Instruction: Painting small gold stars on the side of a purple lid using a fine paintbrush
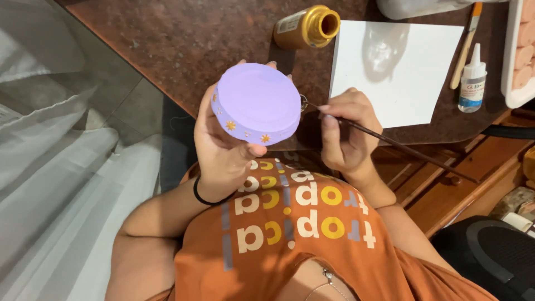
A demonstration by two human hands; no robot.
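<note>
My left hand (223, 146) holds up a round lilac box (257, 102), its flat face turned to the camera and small gold stars painted along its rim. My right hand (343, 131) grips a thin dark paintbrush (401, 146), whose tip touches the box's right edge. An open bottle of gold paint (307, 27) lies on its side on the brown table (184, 39) just beyond the box.
A white sheet of paper (401, 72) lies to the right of the bottle. Beside it are a small white glue bottle (472, 83), a wooden-handled brush (467, 47) and a white tray (510, 83) with pinkish pieces. Pale fabric (50, 167) hangs on the left.
</note>
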